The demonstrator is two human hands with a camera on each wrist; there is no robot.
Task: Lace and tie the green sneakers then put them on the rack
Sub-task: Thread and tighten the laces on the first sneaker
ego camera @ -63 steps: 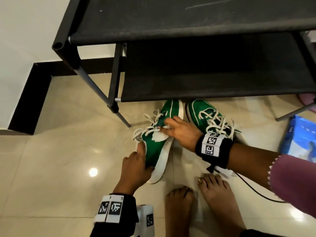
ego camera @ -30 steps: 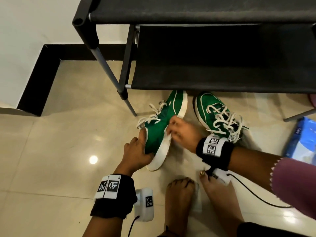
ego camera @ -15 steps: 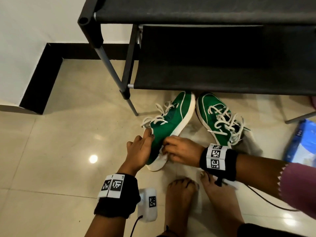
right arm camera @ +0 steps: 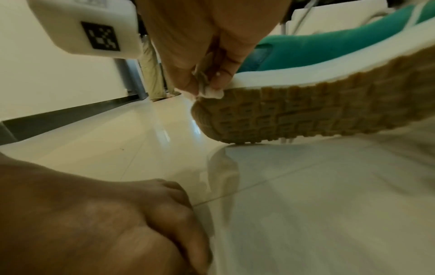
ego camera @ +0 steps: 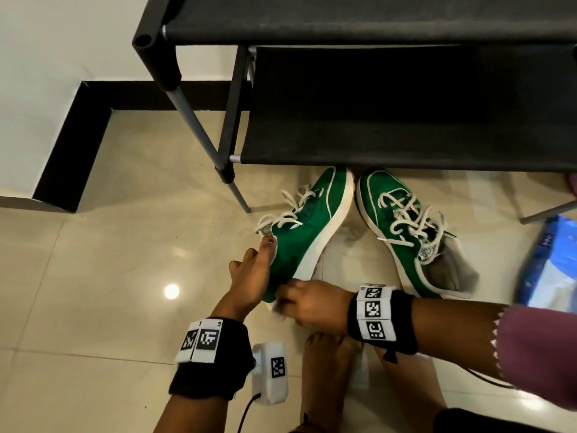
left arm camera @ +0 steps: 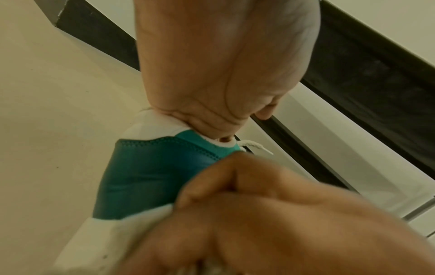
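The left green sneaker (ego camera: 307, 232) lies tilted onto its side on the floor, its toe under the rack and its white laces loose. My left hand (ego camera: 249, 276) pinches its heel collar; the left wrist view shows that hand (left arm camera: 223, 74) on the white heel edge of the sneaker (left arm camera: 146, 176). My right hand (ego camera: 312, 304) is curled just below the heel. The right wrist view shows this hand (right arm camera: 94, 223) as a fist near the floor, apart from the tan sole (right arm camera: 306, 104). The right green sneaker (ego camera: 402, 232) stands upright with knotted laces. The black rack (ego camera: 406, 120) has bare shelves.
A rack leg (ego camera: 199, 132) slants down to the floor left of the sneakers. My bare feet (ego camera: 324, 370) are just behind my hands. A blue bag (ego camera: 549, 264) lies at the right edge. A grey piece (ego camera: 449, 267) lies beside the right sneaker.
My right hand has slid from the laces down the left sneaker to its heel. The sneaker has turned so its toe points further right, beside the other shoe. My left hand stays at the heel.
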